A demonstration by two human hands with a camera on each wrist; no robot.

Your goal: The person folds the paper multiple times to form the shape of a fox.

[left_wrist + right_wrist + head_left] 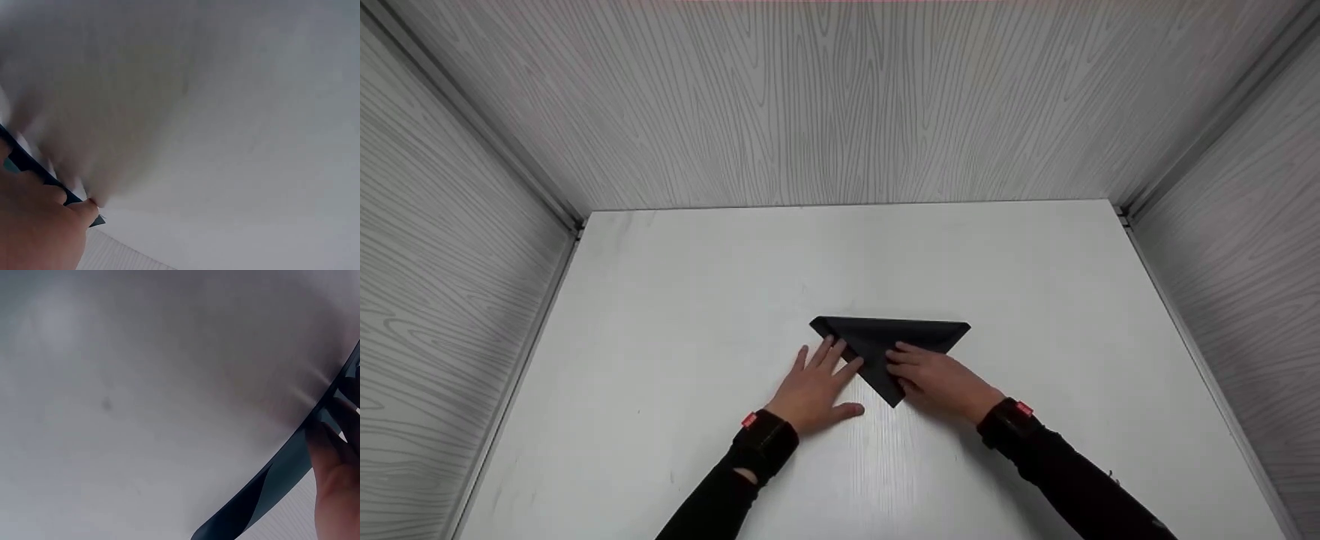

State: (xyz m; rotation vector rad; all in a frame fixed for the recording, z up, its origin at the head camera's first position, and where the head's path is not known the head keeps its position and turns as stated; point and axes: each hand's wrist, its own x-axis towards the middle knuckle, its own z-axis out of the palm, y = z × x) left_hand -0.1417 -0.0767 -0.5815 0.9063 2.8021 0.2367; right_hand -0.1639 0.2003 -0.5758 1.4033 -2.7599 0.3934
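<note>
A dark triangular sheet of folded paper (pixel 877 334) lies on the white table, its long edge at the far side and a point toward the person. Narrow folded strips run along its edges. My left hand (pixel 814 386) spreads its fingers, with the fingertips on the paper's left slanting edge and the thumb out to the side on the table. On the right part of the paper rest the extended fingers of my right hand (pixel 941 382). In the right wrist view the right fingers lie against the dark paper (pixel 284 475); the left wrist view shows its edge under the left fingers.
The white tabletop (pixel 697 277) is bounded by a grey wood-grain panel (pixel 840 105) at the back. Similar panels stand at the left (pixel 442 262) and the right (pixel 1237 247). Both wrists wear black bands with red tags.
</note>
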